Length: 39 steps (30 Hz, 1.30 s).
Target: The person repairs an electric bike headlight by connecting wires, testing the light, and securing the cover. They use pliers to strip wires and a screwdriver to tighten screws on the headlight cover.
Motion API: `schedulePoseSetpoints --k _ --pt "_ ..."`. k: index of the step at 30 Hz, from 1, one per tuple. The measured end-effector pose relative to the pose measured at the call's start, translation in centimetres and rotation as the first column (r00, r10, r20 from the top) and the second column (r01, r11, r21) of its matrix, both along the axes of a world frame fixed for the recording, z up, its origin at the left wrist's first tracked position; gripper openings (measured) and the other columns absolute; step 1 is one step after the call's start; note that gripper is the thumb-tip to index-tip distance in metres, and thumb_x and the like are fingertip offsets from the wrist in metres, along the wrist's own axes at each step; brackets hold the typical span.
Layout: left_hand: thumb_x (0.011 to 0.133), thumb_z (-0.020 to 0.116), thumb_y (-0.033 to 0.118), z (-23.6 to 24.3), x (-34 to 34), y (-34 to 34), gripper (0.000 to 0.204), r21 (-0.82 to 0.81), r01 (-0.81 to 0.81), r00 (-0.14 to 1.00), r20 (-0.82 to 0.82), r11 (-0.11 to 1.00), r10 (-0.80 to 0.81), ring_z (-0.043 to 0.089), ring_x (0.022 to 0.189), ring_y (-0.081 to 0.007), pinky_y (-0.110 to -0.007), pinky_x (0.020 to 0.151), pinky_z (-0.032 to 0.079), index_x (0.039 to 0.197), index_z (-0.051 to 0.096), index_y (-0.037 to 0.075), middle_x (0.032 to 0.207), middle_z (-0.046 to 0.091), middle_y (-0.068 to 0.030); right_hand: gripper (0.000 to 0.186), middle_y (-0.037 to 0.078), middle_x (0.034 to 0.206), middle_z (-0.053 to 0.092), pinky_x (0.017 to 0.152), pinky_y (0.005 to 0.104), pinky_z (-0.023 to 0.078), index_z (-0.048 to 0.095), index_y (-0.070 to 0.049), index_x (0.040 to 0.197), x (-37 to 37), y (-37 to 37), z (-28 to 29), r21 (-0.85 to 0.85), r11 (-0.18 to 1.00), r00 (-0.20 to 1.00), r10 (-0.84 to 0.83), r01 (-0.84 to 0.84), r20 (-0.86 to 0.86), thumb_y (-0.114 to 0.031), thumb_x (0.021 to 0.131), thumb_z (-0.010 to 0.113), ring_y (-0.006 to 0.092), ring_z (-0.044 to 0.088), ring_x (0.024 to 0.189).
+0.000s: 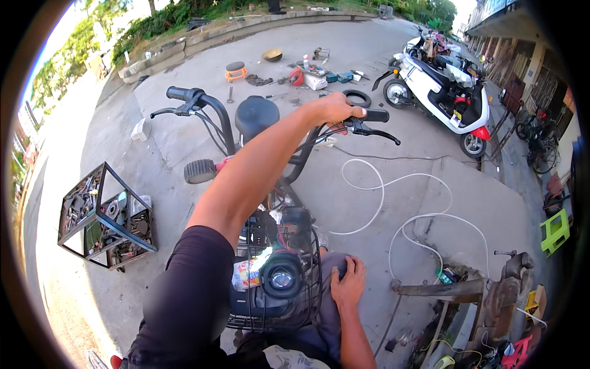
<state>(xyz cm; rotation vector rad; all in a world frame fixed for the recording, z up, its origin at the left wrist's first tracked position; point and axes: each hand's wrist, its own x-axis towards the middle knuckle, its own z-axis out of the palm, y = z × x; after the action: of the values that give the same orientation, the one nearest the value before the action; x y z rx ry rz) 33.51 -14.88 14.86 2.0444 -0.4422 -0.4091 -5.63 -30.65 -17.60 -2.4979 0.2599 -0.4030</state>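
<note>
My left arm crosses over the front of a two-wheeler. Its hand, my left hand [334, 109], is closed round the handlebar [302, 158] just inside the black grip [376, 115], by the brake lever [380, 133]. My right hand [349, 281] lies on my knee, fingers loosely spread, with nothing visible in it. Between my arms is a black wire basket [311, 307], with a round headlight [281, 280] in front of it. A white and orange package [244, 275] shows beside the headlight, next to a bright glare. Loose wires hang behind, and a black seat [257, 115] stands beyond.
A metal-framed rack of tools and parts [104, 218] stands at left. A white hose [424, 215] loops over the concrete at right, near a bench with a vise [513, 270]. Farther off are a tyre [357, 98], an orange-legged stool [235, 71] and a white scooter [430, 92].
</note>
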Motion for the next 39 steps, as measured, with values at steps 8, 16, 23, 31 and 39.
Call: schedulePoseSetpoints --k 8,16,23,31,39 --pt "0.097 0.089 0.055 -0.4 -0.3 0.1 0.063 -0.036 -0.086 0.996 0.008 0.996 0.086 0.069 0.072 -0.0184 -0.034 0.063 0.060 0.100 0.082 -0.007 0.086 0.072 -0.0099 0.052 0.015 0.148 0.065 0.117 0.0524 0.050 0.073 -0.006 0.140 1.1 0.6 0.5 -0.020 1.000 1.000 -0.008 0.007 -0.016 -0.028 0.093 0.082 0.0404 0.060 0.139" --pt "0.083 0.091 0.066 -0.7 -0.8 0.4 0.069 0.058 -0.226 0.954 0.213 0.972 0.209 0.075 0.075 -0.0250 -0.042 0.073 0.059 0.078 0.081 -0.002 0.079 0.077 -0.0142 0.052 0.015 0.148 0.065 0.117 0.0528 0.050 0.072 -0.007 0.139 0.9 0.5 0.4 -0.034 0.999 1.000 -0.021 0.021 -0.005 -0.028 0.094 0.083 0.0400 0.060 0.139" --pt "0.082 0.091 0.074 -1.4 0.5 0.5 0.079 0.094 -0.193 0.961 0.217 0.977 0.169 0.077 0.077 -0.0273 -0.044 0.074 0.061 0.079 0.079 -0.004 0.081 0.079 -0.0164 0.054 0.015 0.150 0.064 0.116 0.0529 0.050 0.071 -0.007 0.142 0.5 0.8 0.3 -0.008 1.000 1.000 -0.030 0.030 0.007 -0.029 0.094 0.082 0.0393 0.059 0.142" --pt "0.083 0.096 0.063 -1.1 -0.9 0.5 0.065 0.047 -0.209 0.960 0.202 0.977 0.195 0.073 0.066 -0.0231 -0.038 0.063 0.058 0.081 0.081 0.000 0.079 0.078 -0.0121 0.053 0.017 0.150 0.064 0.115 0.0532 0.051 0.070 -0.005 0.142 0.3 0.8 -0.3 -0.029 1.000 0.999 -0.010 0.012 0.050 -0.026 0.095 0.082 0.0426 0.062 0.137" --pt "0.078 0.095 0.069 -2.7 0.8 0.4 0.076 0.052 -0.311 0.875 0.405 0.949 0.265 0.082 0.089 -0.0355 -0.045 0.085 0.064 0.088 0.083 -0.006 0.091 0.083 -0.0229 0.054 0.019 0.152 0.062 0.118 0.0532 0.050 0.070 -0.003 0.142 1.1 1.0 -1.0 -0.010 1.000 1.000 0.014 -0.014 0.016 -0.025 0.095 0.082 0.0423 0.059 0.141"
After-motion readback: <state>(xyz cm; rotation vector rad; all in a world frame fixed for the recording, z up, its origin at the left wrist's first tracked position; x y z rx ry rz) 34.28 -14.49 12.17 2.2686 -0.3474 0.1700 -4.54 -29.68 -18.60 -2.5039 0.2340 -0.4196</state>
